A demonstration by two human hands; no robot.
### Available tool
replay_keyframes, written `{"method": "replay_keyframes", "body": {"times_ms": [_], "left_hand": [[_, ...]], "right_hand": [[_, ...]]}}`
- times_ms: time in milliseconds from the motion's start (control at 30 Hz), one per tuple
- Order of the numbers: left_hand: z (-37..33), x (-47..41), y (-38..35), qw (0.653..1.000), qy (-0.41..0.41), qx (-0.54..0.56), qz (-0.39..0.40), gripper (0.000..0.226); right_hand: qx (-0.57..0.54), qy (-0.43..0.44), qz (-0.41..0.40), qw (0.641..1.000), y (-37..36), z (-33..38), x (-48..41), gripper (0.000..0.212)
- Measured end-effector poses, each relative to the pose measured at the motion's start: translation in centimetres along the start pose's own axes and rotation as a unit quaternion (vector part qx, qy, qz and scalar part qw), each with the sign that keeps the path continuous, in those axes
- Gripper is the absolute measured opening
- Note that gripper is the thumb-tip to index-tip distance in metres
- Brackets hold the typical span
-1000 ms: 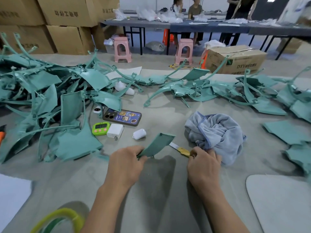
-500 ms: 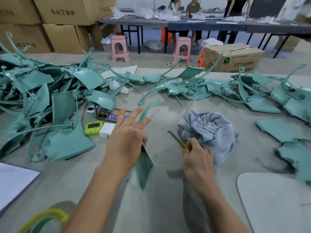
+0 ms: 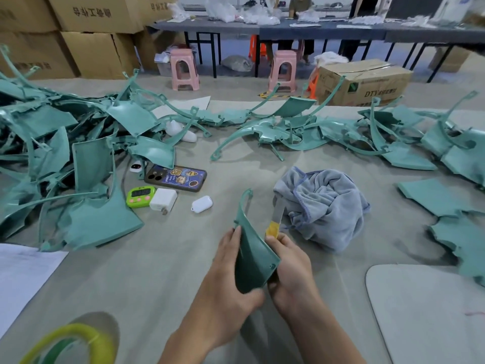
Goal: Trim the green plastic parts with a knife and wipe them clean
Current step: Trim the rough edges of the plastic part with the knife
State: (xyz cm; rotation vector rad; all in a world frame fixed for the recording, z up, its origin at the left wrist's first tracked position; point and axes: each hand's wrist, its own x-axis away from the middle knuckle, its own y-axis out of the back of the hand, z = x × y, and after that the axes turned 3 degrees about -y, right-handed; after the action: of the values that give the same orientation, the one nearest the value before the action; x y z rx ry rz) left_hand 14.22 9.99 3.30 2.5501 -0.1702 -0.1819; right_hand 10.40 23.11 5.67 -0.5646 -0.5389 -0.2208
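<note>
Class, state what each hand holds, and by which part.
Left hand grips the green part by its wide lower end; right hand holds the knife by its yellow handle.

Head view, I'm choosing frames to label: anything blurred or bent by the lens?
In the head view, the tape roll at the lower left is blurred; the left hand is slightly smeared at the thumb, on the green part; the cardboard boxes lean from wide-angle distortion.
</note>
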Motion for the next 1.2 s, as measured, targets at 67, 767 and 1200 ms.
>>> {"method": "replay_keyframes", "body": {"times_ms": [67,767,1200], "left_hand": [[-0.3,0.4,-0.3,0.999,0.005,-0.043,0.0,0.118],[0.9,0.6,1.7,0.948,-0.107,0.021,-0.3,0.068],[2.5,2.3,2.6,0.943,-0.106,0.006,-0.314,0.059]], "right_hand": [[0.042,0.024,0.016,0.999,-0.4,0.0,0.2,0.014],[0.472,0.262,0.092,0.837,3.0,3.9,4.8,0.028],[0.474,0.311,-0.215,0.795,4.0,4.4,-0.8,0.038]]}}
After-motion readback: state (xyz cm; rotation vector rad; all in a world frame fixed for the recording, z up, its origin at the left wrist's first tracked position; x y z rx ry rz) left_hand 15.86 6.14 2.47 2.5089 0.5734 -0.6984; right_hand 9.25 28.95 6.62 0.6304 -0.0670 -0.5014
